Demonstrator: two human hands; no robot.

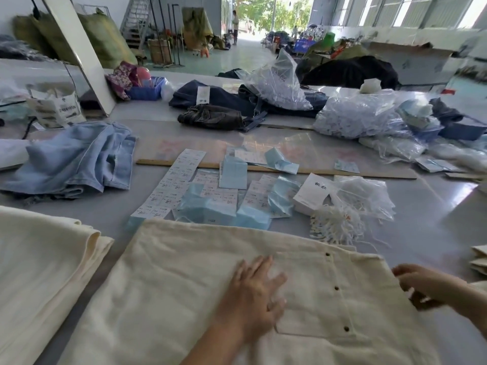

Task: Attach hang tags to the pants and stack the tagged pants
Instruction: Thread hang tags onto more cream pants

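Note:
Cream pants [184, 280] lie flat in front of me on the grey table, waistband end to the right with dark rivets and a pocket. My left hand [257, 288] rests flat on the fabric with fingers spread. My right hand [424, 285] grips the waistband edge at the right, fingers curled around the cloth. A stack of folded cream pants [44, 259] lies at the left. Blue hang tags [233, 173] and white label sheets [171, 183] are spread beyond the pants. A bundle of white tag strings [340, 225] sits to the right of them.
Light blue jeans [79, 159] lie at the left, dark jeans [216, 106] farther back. Clear bags of white strings [355, 117] fill the back right. A wooden ruler [316, 171] crosses the table. A white box [312, 196] stands by the strings. A person stands far off in the hall.

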